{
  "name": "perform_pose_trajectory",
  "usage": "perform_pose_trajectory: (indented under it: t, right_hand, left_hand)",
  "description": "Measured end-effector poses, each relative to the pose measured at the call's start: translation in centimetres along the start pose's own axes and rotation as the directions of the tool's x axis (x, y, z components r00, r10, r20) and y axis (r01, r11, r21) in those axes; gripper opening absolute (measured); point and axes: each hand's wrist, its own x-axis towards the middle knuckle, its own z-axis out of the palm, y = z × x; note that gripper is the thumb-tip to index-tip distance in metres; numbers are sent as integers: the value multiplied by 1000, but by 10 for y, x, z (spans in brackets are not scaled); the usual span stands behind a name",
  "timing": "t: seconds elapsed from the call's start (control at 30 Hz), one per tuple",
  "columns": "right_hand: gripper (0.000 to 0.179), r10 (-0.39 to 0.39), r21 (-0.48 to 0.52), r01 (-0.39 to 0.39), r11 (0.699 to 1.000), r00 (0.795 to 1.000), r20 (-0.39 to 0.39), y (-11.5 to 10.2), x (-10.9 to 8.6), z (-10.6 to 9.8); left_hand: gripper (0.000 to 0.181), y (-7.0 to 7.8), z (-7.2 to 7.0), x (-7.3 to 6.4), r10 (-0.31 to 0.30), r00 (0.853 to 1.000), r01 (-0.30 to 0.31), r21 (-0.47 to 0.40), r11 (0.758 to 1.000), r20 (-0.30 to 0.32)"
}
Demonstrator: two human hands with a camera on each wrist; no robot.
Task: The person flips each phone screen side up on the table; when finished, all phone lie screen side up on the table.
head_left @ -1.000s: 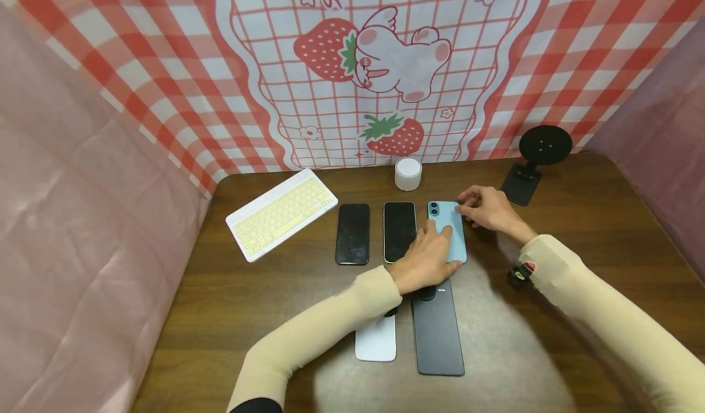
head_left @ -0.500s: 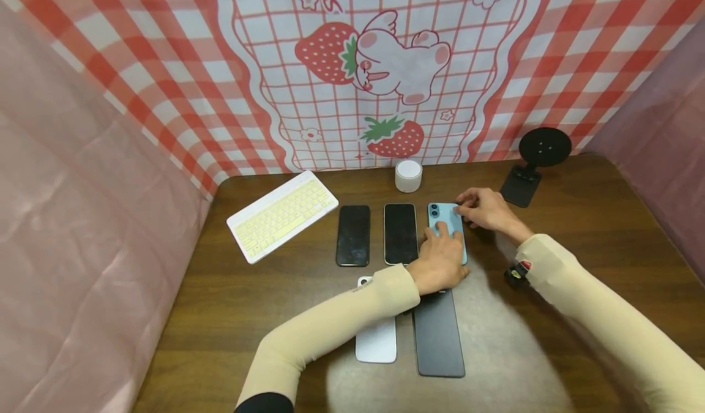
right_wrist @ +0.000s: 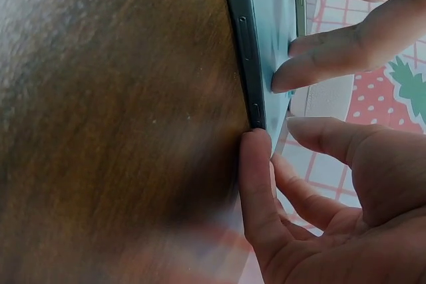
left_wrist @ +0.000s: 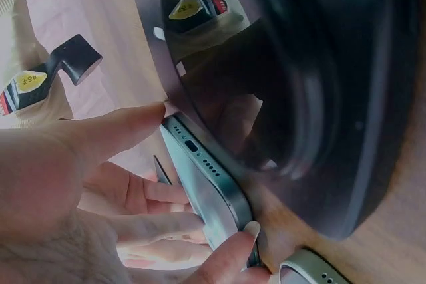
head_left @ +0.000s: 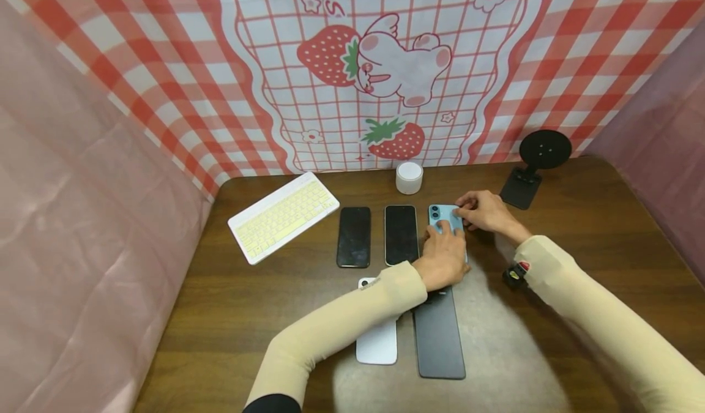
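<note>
A light blue phone point(head_left: 448, 213) lies back up on the table, its two-lens camera at the far left corner. My left hand point(head_left: 443, 260) reaches over its near half and holds it across the width. In the left wrist view the thumb is at a corner beside the charging port, and another fingertip is at the opposite edge. My right hand point(head_left: 484, 211) is at the far right corner, index fingertip on the side edge and thumb close over the back. A dark grey phone point(head_left: 440, 339) with a large round camera lies beneath my left wrist.
Two black-screened phones point(head_left: 354, 237) lie left of the blue one. A white phone point(head_left: 380, 347) is partly under my left sleeve. Behind stand a small white cylinder point(head_left: 409, 178) and a black folding stand point(head_left: 544, 150). A white keyboard point(head_left: 283, 217) with yellow keys lies at left.
My left hand has shifted right over the blue phone, its thumb now by the near right corner. More of the white phone shows. My right hand has stayed at the far right corner.
</note>
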Motion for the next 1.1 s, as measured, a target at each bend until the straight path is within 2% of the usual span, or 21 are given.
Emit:
perform_pose_trajectory:
  t: [0.37,0.7,1.1]
  right_hand:
    - [34,47,50,-48,998,999,22,0,2,-1]
    - [32,59,42,-59,997,998,-1,-1,1,0]
    - [32,40,1,-40,999,999,-14,-4,1,-1]
  left_hand:
    - [71,0,0,0,-8,1000,8,-17,1000,3]
    - [71,-1,-1,-1,-17,1000,15,-100,995,-14]
    - [71,-1,-2,-4,-48,999,48,-190,981,5]
